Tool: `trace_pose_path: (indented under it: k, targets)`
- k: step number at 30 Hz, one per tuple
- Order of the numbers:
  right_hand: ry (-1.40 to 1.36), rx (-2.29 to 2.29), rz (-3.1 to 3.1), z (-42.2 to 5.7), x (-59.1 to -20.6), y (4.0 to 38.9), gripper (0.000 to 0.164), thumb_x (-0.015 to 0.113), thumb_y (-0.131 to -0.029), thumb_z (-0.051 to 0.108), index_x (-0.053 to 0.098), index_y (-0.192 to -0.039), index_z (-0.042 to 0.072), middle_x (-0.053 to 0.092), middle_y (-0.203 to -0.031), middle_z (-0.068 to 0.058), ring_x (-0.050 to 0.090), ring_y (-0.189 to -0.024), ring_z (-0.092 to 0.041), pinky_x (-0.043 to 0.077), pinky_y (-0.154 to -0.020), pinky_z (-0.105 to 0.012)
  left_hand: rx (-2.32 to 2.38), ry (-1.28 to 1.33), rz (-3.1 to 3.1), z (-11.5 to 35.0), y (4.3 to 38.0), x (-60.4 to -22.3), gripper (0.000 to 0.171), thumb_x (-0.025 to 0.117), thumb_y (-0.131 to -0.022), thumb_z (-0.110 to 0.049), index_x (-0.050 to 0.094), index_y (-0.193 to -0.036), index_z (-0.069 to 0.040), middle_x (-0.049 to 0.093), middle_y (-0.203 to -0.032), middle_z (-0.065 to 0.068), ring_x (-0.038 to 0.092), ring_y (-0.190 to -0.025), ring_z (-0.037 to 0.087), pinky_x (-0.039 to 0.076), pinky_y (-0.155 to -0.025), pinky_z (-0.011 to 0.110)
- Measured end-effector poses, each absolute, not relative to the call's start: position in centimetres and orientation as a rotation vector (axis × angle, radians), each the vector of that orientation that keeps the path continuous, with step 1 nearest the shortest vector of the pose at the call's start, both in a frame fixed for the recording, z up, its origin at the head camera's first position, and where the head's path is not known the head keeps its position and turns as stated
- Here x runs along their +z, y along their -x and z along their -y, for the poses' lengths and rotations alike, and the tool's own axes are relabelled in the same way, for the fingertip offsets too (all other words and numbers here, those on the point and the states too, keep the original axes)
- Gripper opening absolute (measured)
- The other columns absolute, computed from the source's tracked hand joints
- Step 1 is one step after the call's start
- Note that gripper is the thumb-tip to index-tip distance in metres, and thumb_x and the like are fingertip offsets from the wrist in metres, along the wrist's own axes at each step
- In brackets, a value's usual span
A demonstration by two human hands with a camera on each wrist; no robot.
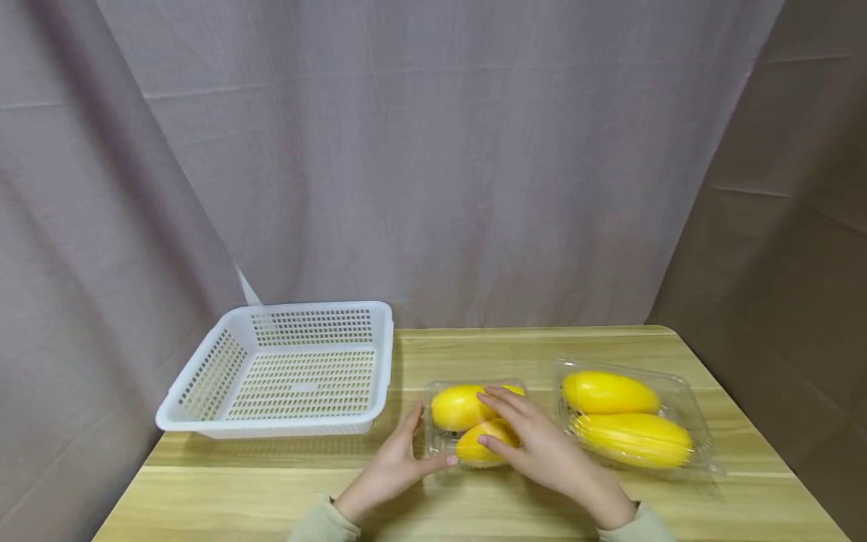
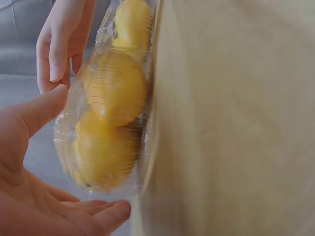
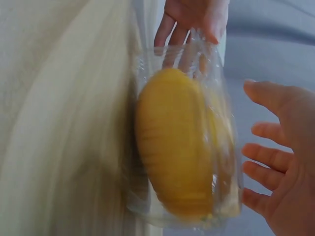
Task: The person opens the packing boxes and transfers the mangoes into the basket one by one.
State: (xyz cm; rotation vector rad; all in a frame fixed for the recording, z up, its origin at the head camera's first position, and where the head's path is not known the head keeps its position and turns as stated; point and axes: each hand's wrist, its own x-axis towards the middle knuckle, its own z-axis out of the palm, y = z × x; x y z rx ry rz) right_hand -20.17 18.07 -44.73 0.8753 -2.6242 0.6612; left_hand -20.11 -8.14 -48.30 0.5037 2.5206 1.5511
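In the head view, a clear plastic fruit box (image 1: 474, 382) lies on the table with smooth yellow oval fruits, which look like mangoes (image 1: 455, 409), inside. My left hand (image 1: 393, 465) is at the box's left end, thumb and fingers spread apart around its near left corner. Over the right part of the same box, my right hand (image 1: 545, 452) hovers with its fingers extended, hiding some of the fruit. The right wrist view shows a gap between the right fingertips (image 3: 251, 169) and the plastic. Whether the left thumb (image 2: 49, 108) presses the box is hard to tell.
A second clear box (image 1: 698, 429) holding two yellow fruits (image 1: 633, 439) lies to the right. At the left stands a white perforated plastic basket (image 1: 384, 369) with nothing in it. Grey curtains (image 1: 474, 188) hang behind the wooden table (image 1: 271, 489).
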Motion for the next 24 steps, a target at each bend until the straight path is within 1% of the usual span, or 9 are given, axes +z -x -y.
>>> trace_pose_path:
  k: [4, 7, 11, 14, 16, 21, 24]
  targets:
    - [-0.928, 0.63, 2.621, -17.5, -45.0, 20.1, 0.061, 0.067, -0.095, 0.046, 0.056, -0.145, 0.014, 0.049, -0.151, -0.01, 0.047, -0.137, -0.036, 0.04, -0.107, -0.062, 1.594, -0.492, -2.453, 8.2, 20.1, -48.6, 0.113, 0.08, -0.084, -0.044, 0.011, -0.157, 0.008, 0.023, -0.16, 0.03, 0.035, -0.141, 0.047, 0.032, -0.113, 0.061]
    - [-0.958, 0.61, 2.623, -17.1, -45.3, 20.2, 0.061, 0.067, -0.094, 0.047, 0.056, -0.145, 0.015, 0.049, -0.152, -0.009, 0.046, -0.137, -0.036, 0.038, -0.108, -0.062, 1.652, -0.494, -2.38, 8.3, 20.2, -48.8, 0.112, 0.08, -0.085, -0.04, 0.009, -0.158, 0.007, 0.022, -0.16, 0.03, 0.036, -0.141, 0.047, 0.034, -0.112, 0.059]
    - [-1.024, 0.568, 2.61, -16.5, -45.8, 20.3, 0.061, 0.067, -0.094, 0.048, 0.056, -0.144, 0.015, 0.048, -0.152, -0.008, 0.044, -0.139, -0.033, 0.034, -0.113, -0.059, 1.716, -0.503, -2.286, 8.4, 20.4, -49.2, 0.11, 0.08, -0.087, -0.034, 0.006, -0.158, 0.006, 0.018, -0.161, 0.029, 0.036, -0.14, 0.049, 0.036, -0.112, 0.057]
    - [-1.078, 0.514, 2.568, -15.9, -46.0, 20.5, 0.06, 0.068, -0.093, 0.049, 0.058, -0.142, 0.015, 0.05, -0.151, -0.007, 0.044, -0.14, -0.031, 0.032, -0.115, -0.057, 1.742, -0.486, -2.241, 8.6, 20.4, -49.4, 0.108, 0.078, -0.089, -0.033, 0.005, -0.159, 0.005, 0.015, -0.162, 0.029, 0.032, -0.142, 0.05, 0.034, -0.113, 0.057]
    - [-1.099, 0.476, 2.538, -15.6, -46.2, 20.7, 0.059, 0.068, -0.093, 0.048, 0.059, -0.141, 0.015, 0.05, -0.15, -0.008, 0.045, -0.139, -0.03, 0.032, -0.115, -0.056, 1.757, -0.476, -2.217, 8.7, 20.4, -49.6, 0.104, 0.076, -0.09, -0.032, 0.007, -0.158, 0.005, 0.015, -0.162, 0.029, 0.031, -0.142, 0.049, 0.033, -0.113, 0.057]
    - [-1.105, 0.424, 2.504, -15.1, -46.3, 20.8, 0.057, 0.07, -0.092, 0.047, 0.061, -0.138, 0.015, 0.051, -0.149, -0.009, 0.046, -0.138, -0.03, 0.034, -0.115, -0.055, 1.765, -0.472, -2.192, 8.8, 20.4, -49.8, 0.093, 0.072, -0.094, -0.031, 0.016, -0.156, 0.01, 0.025, -0.158, 0.033, 0.034, -0.142, 0.047, 0.032, -0.115, 0.055]
    - [-1.098, 0.408, 2.502, -15.0, -46.3, 20.9, 0.058, 0.071, -0.091, 0.048, 0.062, -0.137, 0.015, 0.052, -0.149, -0.009, 0.047, -0.137, -0.03, 0.034, -0.114, -0.055, 1.757, -0.477, -2.185, 8.9, 20.4, -49.9, 0.09, 0.071, -0.095, -0.031, 0.019, -0.155, 0.011, 0.03, -0.155, 0.033, 0.036, -0.141, 0.046, 0.032, -0.115, 0.055]
